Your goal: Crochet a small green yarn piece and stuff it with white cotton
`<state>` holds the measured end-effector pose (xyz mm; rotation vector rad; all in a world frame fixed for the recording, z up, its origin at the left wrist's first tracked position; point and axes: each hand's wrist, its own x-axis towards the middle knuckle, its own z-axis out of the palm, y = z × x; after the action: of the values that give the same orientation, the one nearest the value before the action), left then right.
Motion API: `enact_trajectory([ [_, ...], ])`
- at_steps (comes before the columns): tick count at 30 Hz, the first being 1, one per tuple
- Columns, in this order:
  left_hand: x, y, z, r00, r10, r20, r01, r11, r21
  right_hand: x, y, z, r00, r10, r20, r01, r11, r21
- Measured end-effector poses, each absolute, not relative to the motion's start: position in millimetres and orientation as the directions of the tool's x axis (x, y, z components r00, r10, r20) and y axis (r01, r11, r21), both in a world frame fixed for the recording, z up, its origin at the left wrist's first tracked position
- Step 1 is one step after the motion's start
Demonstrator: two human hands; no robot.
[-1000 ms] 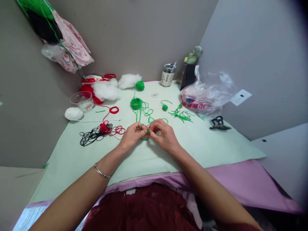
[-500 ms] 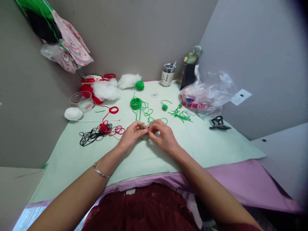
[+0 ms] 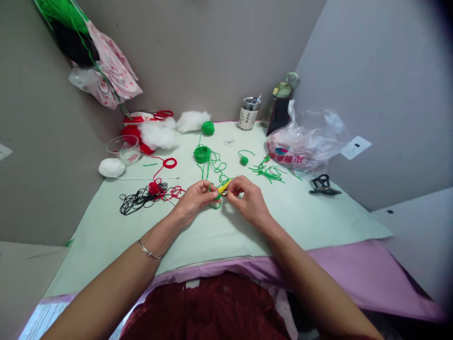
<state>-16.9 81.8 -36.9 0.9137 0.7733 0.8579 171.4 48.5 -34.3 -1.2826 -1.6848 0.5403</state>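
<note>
My left hand (image 3: pixel 196 200) pinches a small piece of green yarn work (image 3: pixel 217 197) between thumb and fingers, with a strand looped over a finger. Just to its right, my right hand (image 3: pixel 247 198) is closed in a pinch on a slim crochet hook (image 3: pixel 224 186) with a yellow handle, which reaches toward the green yarn. Its tip is too small to make out. Beyond the hands, loose green yarn runs back to a wound green skein (image 3: pixel 202 154). A small green ball (image 3: pixel 244 161) lies behind my right hand.
At left are tangled black cord (image 3: pixel 136 201), a red yarn ring (image 3: pixel 170 163), a clear tub (image 3: pixel 123 153) and white stuffing (image 3: pixel 159 135). Green yarn scraps (image 3: pixel 268 173), a plastic bag (image 3: pixel 304 141) and a black hair claw (image 3: pixel 323 185) lie right. A pen canister (image 3: pixel 247 116) stands behind.
The yellow handle now shows between my hands, where it was hidden before. My right hand has drawn slightly away to the right. The view has shifted a little.
</note>
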Motion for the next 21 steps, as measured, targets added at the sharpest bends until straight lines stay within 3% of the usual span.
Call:
enact_trajectory([
  [8,-18,80,-31,0.433,0.885,-0.170,-0.329,0.331,0.885,190,55,-38,-0.052,0.917,0.397,0.632,0.338,-0.698],
  [15,-19,83,-32,0.381,0.909,-0.170,-0.418,0.333,0.845,179,56,-42,-0.415,0.856,0.307,0.791,0.507,-0.344],
  [21,-21,89,-34,0.323,0.923,-0.211,-0.480,0.352,0.803,177,58,-41,-0.477,0.845,0.240,0.838,0.520,-0.166],
])
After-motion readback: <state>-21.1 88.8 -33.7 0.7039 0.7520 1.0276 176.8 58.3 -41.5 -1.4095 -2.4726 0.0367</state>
